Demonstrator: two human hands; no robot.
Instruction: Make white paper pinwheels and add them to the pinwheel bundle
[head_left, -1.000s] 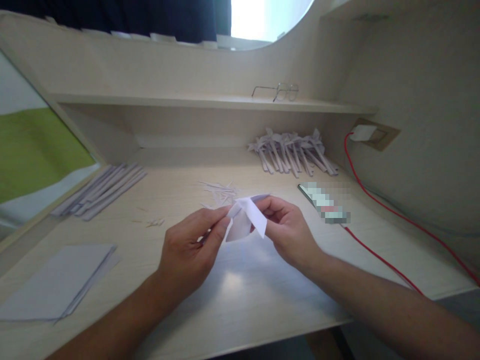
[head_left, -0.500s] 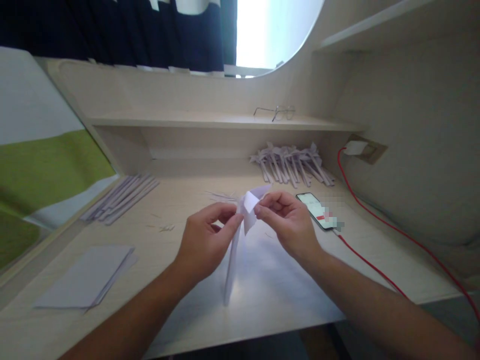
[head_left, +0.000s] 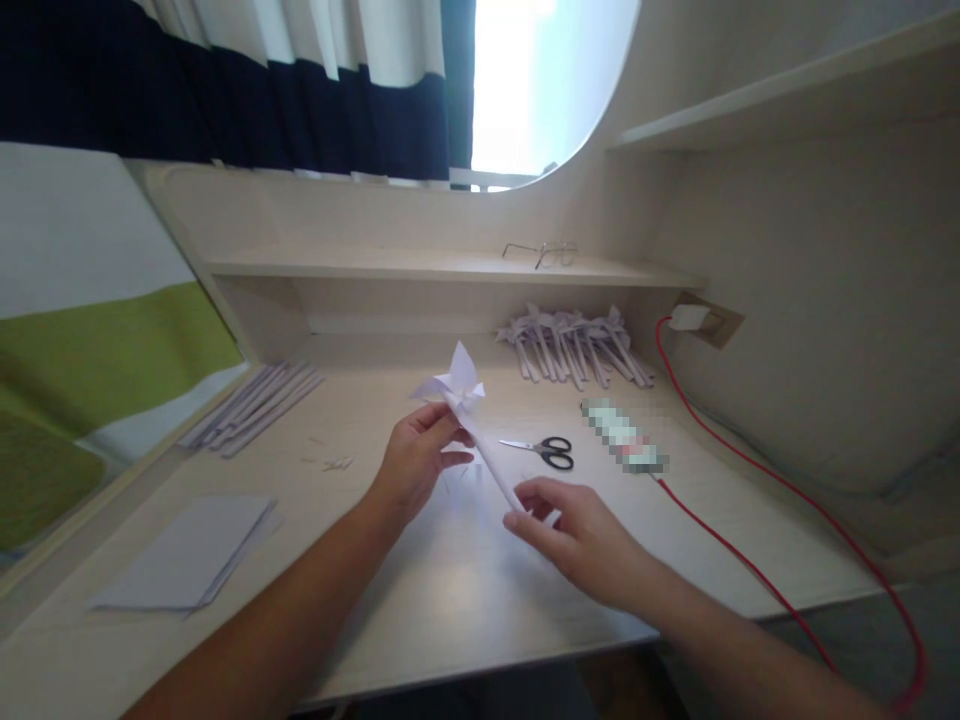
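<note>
At the pale wooden table (head_left: 450, 590), my left hand (head_left: 416, 465) now pinches the white folded paper pinwheel (head_left: 457, 385) beneath its head, raised and finished-looking rather than mid-fold; my right hand (head_left: 577, 530) loosely pinches its stem's lower end, black-handled scissors (head_left: 551, 450) newly visible beyond.

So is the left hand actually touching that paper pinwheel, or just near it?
Touching. The head view shows the left hand with its fingers pinched on the stem of the paper pinwheel just below the blades, while the right hand holds the stem's lower end.
</note>
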